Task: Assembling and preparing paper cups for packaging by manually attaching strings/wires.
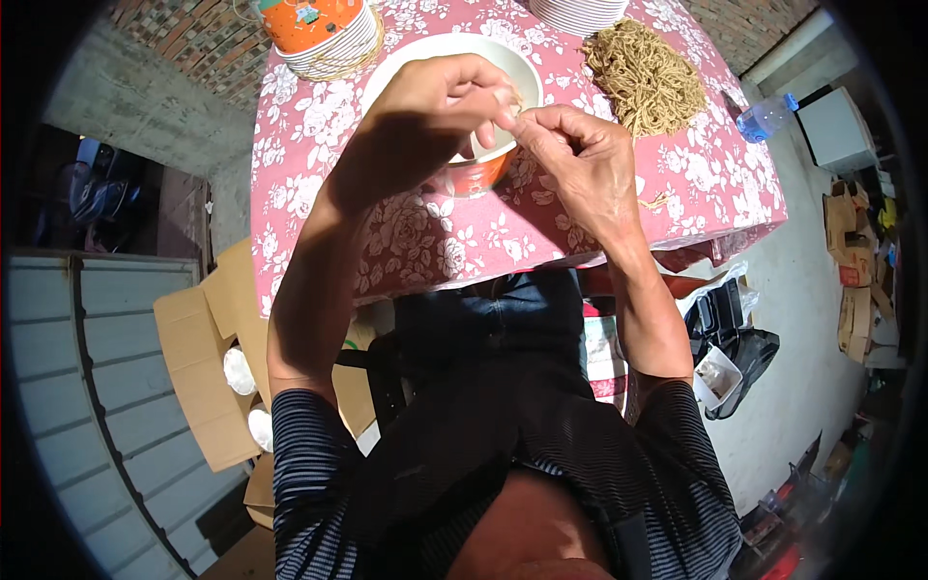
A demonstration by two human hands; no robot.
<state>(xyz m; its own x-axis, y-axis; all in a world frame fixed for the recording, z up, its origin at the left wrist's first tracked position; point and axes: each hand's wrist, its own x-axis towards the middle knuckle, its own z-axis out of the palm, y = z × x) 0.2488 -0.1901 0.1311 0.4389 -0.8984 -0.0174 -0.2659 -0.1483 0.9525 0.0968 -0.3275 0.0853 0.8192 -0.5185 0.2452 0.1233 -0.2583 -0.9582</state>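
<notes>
My left hand [454, 101] is above a round tub [478, 179], orange outside and white inside. Its fingers are closed in a pinch, and much of the hand and forearm lies in shadow. Right beside it, my right hand [585, 159] pinches with thumb and forefinger, the fingertips of both hands meeting over the tub's right rim. Whatever is between the fingertips is too small to make out. To the right of the tub, a heap of tan twisted cords [646, 77] rests on the pink floral tablecloth [333, 116].
Orange tubs [324, 39] stand nested at the back left, with another stack of white-rimmed tubs [580, 14] at the back. A plastic bottle [767, 118] with a blue cap is beyond the table's right edge. An open cardboard box [198, 358] sits on the left.
</notes>
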